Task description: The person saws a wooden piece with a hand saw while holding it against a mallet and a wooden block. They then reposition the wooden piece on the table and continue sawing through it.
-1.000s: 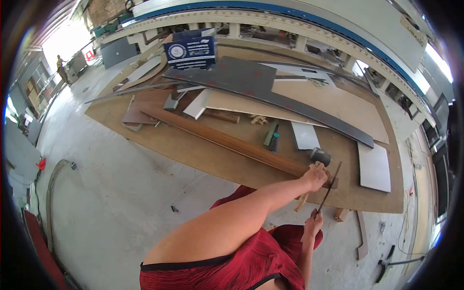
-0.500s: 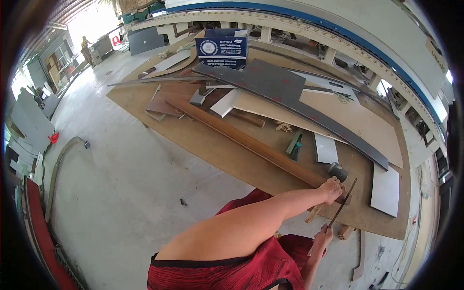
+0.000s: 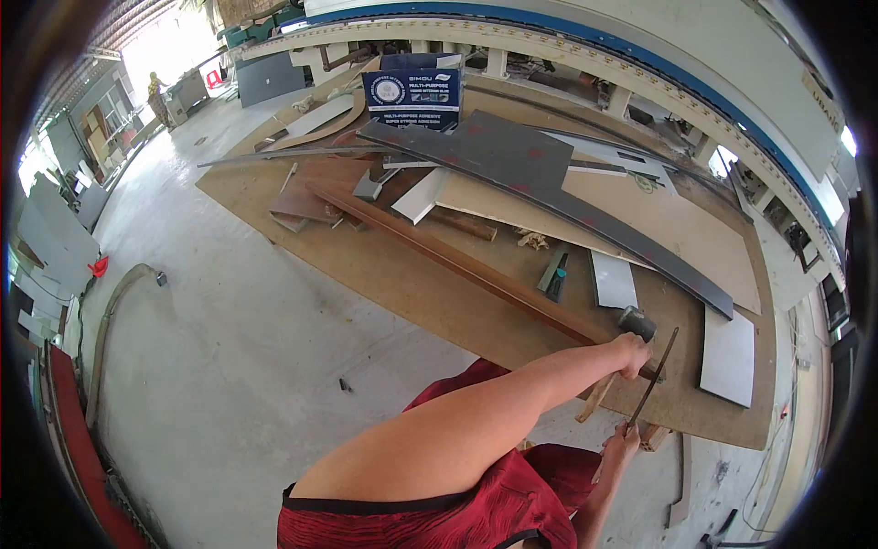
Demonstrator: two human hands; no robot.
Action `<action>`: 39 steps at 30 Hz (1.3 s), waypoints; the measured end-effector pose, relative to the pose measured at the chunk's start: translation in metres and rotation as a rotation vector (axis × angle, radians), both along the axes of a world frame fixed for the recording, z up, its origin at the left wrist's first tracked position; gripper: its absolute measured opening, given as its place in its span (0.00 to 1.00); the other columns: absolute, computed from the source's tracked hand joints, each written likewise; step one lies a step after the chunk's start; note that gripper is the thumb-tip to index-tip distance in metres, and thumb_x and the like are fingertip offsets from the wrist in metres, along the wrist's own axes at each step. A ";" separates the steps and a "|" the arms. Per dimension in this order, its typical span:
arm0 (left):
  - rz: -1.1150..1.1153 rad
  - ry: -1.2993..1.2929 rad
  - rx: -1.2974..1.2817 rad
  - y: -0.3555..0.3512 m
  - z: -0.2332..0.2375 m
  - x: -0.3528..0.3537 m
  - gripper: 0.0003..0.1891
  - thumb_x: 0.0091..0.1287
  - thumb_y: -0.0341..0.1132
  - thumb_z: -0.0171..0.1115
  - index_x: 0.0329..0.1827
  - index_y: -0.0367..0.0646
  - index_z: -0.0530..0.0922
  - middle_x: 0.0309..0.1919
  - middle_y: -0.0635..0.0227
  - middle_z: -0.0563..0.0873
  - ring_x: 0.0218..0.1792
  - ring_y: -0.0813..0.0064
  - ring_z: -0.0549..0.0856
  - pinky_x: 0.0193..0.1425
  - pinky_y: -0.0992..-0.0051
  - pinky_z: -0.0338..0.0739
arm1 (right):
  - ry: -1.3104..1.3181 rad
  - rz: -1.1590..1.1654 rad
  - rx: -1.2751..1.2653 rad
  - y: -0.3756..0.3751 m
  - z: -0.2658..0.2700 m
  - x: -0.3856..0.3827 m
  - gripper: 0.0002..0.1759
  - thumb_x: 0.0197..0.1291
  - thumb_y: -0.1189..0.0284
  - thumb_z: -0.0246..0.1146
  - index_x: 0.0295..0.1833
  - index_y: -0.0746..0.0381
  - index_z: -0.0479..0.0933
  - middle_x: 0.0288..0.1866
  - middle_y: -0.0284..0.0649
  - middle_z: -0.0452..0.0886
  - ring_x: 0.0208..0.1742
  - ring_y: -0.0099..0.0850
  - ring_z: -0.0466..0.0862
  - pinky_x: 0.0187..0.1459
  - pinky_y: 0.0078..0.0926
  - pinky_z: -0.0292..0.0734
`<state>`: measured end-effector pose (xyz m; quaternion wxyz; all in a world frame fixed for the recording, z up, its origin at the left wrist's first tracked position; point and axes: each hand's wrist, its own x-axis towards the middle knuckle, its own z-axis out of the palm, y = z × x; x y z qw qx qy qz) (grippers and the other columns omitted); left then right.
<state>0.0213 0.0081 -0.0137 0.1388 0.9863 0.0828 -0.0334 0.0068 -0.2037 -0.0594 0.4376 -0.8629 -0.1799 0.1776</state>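
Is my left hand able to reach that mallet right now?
Probably yes: the left hand grips the wooden strip right beside the mallet, nothing lying between, though it must release the strip first.

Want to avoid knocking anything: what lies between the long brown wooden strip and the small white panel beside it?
A green-handled tool lies between the wooden strip and the white panel, as the head view shows.

left hand [image 3: 631, 353] gripping long wooden strip [image 3: 457, 265], right hand [image 3: 622, 443] holding thin blade [image 3: 656, 373] — mallet [image 3: 636, 322] beside

Head view, probably fisheye, facing forward-down, near left hand [image 3: 631, 355]
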 end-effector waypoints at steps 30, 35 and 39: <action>0.029 0.111 -0.123 0.005 -0.002 0.016 0.18 0.38 0.35 0.63 0.36 0.44 0.84 0.39 0.60 0.85 0.44 0.65 0.84 0.44 0.67 0.78 | 0.066 -0.125 -0.015 -0.017 -0.001 -0.020 0.11 0.65 0.69 0.51 0.36 0.66 0.71 0.11 0.35 0.67 0.11 0.24 0.68 0.14 0.27 0.63; 0.041 0.062 -0.162 0.005 -0.014 0.021 0.16 0.39 0.33 0.61 0.34 0.43 0.84 0.39 0.58 0.85 0.42 0.64 0.84 0.43 0.66 0.79 | -0.150 -0.011 -0.119 -0.055 -0.064 -0.010 0.13 0.63 0.69 0.53 0.33 0.69 0.72 0.20 0.49 0.73 0.23 0.41 0.76 0.28 0.37 0.68; -0.024 0.169 -0.145 0.006 0.007 0.009 0.19 0.46 0.34 0.59 0.43 0.43 0.79 0.41 0.55 0.84 0.45 0.58 0.82 0.47 0.63 0.77 | -0.162 -0.028 -0.121 -0.049 -0.055 -0.004 0.13 0.62 0.68 0.53 0.34 0.69 0.73 0.26 0.56 0.76 0.31 0.52 0.77 0.33 0.42 0.68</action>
